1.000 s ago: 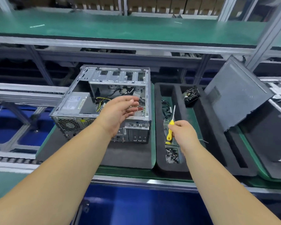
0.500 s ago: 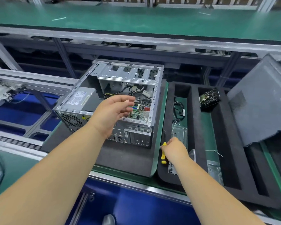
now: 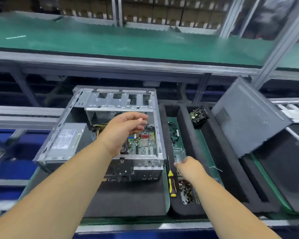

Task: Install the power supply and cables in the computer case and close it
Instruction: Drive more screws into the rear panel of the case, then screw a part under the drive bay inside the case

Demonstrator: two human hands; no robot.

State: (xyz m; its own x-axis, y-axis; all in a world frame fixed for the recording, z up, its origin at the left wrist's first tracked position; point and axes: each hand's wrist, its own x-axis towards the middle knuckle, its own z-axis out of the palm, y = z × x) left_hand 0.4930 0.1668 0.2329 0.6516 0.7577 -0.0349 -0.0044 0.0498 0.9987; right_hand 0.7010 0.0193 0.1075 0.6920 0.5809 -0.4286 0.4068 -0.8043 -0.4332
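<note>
An open metal computer case [image 3: 86, 102] lies on its side on a dark foam mat. A grey power supply [image 3: 66, 140] sits in its left end, with yellow and black cables [image 3: 98, 126] and a green motherboard [image 3: 143, 145] beside it. My left hand [image 3: 124, 130] hovers over the case's inside, fingers loosely curled and empty. My right hand [image 3: 188, 168] is over the foam tray, fingers drawn together, holding nothing that I can see. A yellow-handled screwdriver [image 3: 172, 183] lies on the tray's left rim, just left of that hand. The grey side panel [image 3: 247, 118] leans at the right.
The black foam tray [image 3: 231, 169] holds a pile of screws [image 3: 186, 192], a loose black cable [image 3: 173, 131], a clear bracket and a small fan [image 3: 198, 116]. A green shelf [image 3: 128, 44] runs above on metal posts. Blue floor shows below the bench edge.
My right hand has laid the yellow screwdriver on the tray's rim and let go of it. The left hand stays over the case. The view has shifted.
</note>
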